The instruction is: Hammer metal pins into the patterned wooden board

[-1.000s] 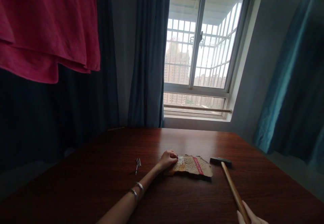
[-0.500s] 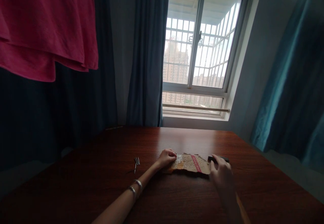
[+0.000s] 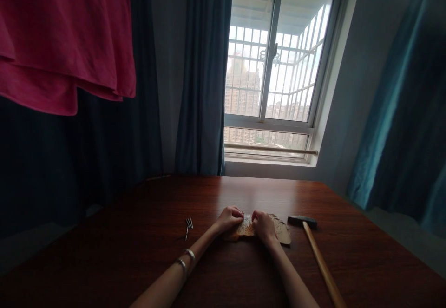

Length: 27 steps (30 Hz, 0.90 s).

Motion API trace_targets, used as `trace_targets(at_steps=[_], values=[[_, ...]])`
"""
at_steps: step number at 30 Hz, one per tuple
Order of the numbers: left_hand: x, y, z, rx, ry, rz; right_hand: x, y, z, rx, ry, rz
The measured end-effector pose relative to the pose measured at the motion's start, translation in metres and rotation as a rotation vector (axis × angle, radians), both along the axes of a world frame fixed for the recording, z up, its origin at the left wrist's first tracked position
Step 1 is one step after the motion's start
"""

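A flat piece of cardboard (image 3: 283, 234), dotted with small holes, lies on the table ahead of me. At its left end my left hand (image 3: 230, 218) is closed in a pinch; whatever its fingertips hold is too small to make out. My right hand (image 3: 264, 226) rests over the middle of the cardboard, its fingers curled together and their tips partly hidden. To the right of the cardboard lies a hammer (image 3: 322, 262) with a dark head and a wooden handle, untouched by either hand. Several thin metal pieces, like nails or bits (image 3: 188, 224), lie left of my left hand.
The brown wooden table (image 3: 223, 271) runs back to the wall beneath a barred window (image 3: 272, 121). Blue curtains (image 3: 205, 75) hang beside it, and a pink cloth (image 3: 66, 43) hangs at upper left.
My right hand has left the hammer head and moved left onto the cardboard, near my left hand. The hammer stays lying at the right. My left hand keeps its pinch.
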<state>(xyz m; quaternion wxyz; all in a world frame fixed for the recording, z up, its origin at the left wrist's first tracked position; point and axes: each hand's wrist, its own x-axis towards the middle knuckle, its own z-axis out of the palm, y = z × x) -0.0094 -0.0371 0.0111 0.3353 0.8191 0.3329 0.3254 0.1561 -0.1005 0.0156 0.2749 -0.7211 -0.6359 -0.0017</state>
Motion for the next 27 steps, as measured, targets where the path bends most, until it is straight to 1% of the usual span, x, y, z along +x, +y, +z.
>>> trace_targets(at_steps=[6, 9, 12, 14, 15, 18, 20, 21, 22, 23, 24, 25, 26, 27], values=[[0.003, -0.003, -0.008, -0.011, -0.069, 0.051, -0.002, 0.000, -0.006, 0.014, -0.018, -0.032], [0.002, -0.007, -0.004, 0.015, -0.016, 0.065, -0.003, 0.001, -0.007, 0.020, -0.019, -0.034], [-0.008, -0.007, 0.013, 0.135, 0.094, 0.119, -0.002, 0.001, -0.007, 0.020, -0.016, -0.035], [-0.022, -0.002, 0.031, 0.237, 0.213, 0.228, -0.002, 0.002, -0.007, 0.017, -0.013, -0.035], [-0.031, 0.002, 0.041, 0.253, 0.294, 0.297, -0.001, 0.002, -0.007, 0.015, -0.011, -0.034], [-0.064, 0.014, 0.067, 0.168, 0.566, 0.510, -0.001, 0.002, -0.007, 0.013, -0.003, -0.039], [-0.087, 0.021, 0.077, 0.090, 0.680, 0.634, -0.001, 0.002, -0.007, 0.014, 0.001, -0.043], [-0.099, 0.023, 0.079, 0.011, 0.739, 0.654, -0.002, 0.002, -0.007, 0.016, 0.004, -0.044], [-0.109, 0.024, 0.079, -0.123, 0.786, 0.649, -0.002, 0.002, -0.007, 0.018, 0.006, -0.045], [-0.118, 0.025, 0.078, -0.263, 0.809, 0.648, -0.002, 0.002, -0.007, 0.020, 0.008, -0.045], [-0.125, 0.024, 0.076, -0.354, 0.805, 0.642, -0.002, 0.002, -0.007, 0.022, 0.010, -0.046], [-0.131, 0.023, 0.074, -0.395, 0.785, 0.633, -0.003, 0.001, -0.007, 0.023, 0.011, -0.046], [-0.135, 0.022, 0.073, -0.398, 0.756, 0.629, -0.003, 0.001, -0.006, 0.024, 0.012, -0.047], [-0.138, 0.020, 0.071, -0.367, 0.718, 0.621, -0.003, 0.001, -0.006, 0.023, 0.013, -0.048]])
